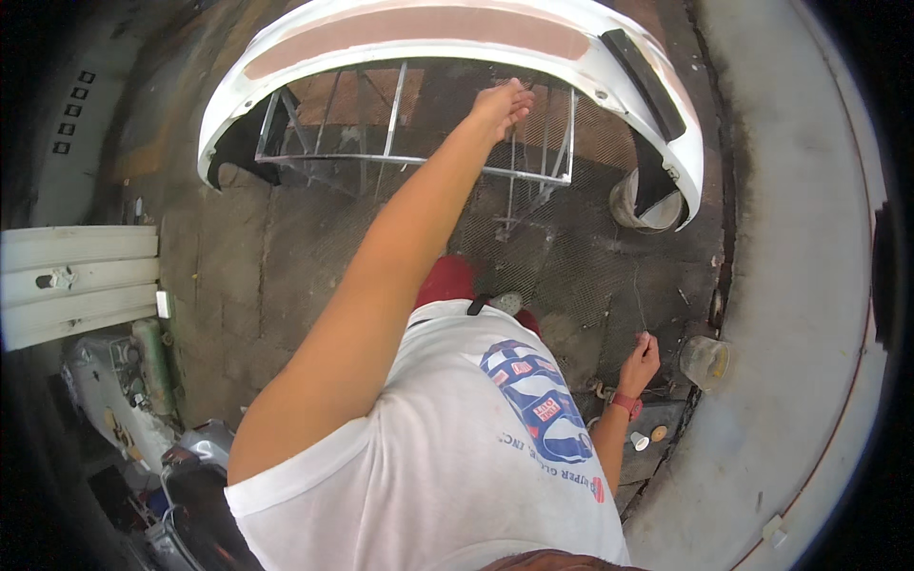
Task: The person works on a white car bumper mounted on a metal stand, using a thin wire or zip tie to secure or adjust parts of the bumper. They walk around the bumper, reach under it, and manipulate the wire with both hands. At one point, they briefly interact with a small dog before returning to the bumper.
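Note:
A white car bumper [409,49] with brownish matt patches arches across the far side, on a metal frame stand [392,114]. My left arm reaches out to it. Close under the bumper's inner edge is my left hand [503,107], its fingers curled in; whatever they may hold is too small to make out. Low on the right, my right hand [642,364], with a red band on the wrist, pinches the end of a thin wire-like strand [638,293] that rises away from the fingertips. A long black strip [644,86] sits on the bumper's right end.
A bucket [626,202] stands beneath the bumper's right end. Near my right hand are a clear plastic tub [705,362] and a small white cup [639,441]. A pale wall [809,238] runs along the right. White slatted panels [81,281] and vehicle parts [114,390] crowd the left.

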`<state>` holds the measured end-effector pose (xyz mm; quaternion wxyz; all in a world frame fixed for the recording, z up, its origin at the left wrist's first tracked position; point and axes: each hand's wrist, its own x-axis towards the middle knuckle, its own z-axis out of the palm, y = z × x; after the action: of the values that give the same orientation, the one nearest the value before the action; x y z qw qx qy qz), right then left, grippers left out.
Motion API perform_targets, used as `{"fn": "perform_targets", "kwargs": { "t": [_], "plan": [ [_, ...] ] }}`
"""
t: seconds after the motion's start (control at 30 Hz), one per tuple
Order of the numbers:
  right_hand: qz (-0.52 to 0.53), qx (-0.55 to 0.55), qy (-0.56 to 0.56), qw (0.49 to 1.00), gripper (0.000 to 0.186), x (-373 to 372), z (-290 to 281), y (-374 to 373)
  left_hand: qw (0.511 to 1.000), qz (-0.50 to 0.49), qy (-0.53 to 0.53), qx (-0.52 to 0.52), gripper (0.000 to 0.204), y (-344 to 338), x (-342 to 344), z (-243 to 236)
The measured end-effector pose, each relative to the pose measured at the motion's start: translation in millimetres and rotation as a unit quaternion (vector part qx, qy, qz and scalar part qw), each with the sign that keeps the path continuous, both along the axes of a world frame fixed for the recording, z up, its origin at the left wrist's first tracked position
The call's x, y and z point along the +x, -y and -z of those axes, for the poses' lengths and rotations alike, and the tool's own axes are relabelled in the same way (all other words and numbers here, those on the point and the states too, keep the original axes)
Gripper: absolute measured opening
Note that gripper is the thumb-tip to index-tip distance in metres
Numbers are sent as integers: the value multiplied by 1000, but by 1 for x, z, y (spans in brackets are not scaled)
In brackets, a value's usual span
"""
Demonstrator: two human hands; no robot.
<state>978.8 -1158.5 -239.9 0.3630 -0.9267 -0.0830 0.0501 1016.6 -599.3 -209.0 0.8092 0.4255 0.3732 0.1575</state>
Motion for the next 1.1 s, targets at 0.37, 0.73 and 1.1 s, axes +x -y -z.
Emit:
{"fn": "perform_targets", "kwargs": {
  "t": [0.37, 0.73, 1.1],
  "plan": [
    [124, -35, 19, 991, 41, -128, 12, -13, 999, 41, -22, -18, 42, -40, 107, 38],
    [7, -228, -99, 969, 41, -206, 102, -49, 946, 196, 245, -79, 50, -87, -101, -71],
    [-36, -232, -136, 962, 41, -194, 75, -155, 873, -410, -89, 248, 30, -319, -445, -40]
  ]
}}
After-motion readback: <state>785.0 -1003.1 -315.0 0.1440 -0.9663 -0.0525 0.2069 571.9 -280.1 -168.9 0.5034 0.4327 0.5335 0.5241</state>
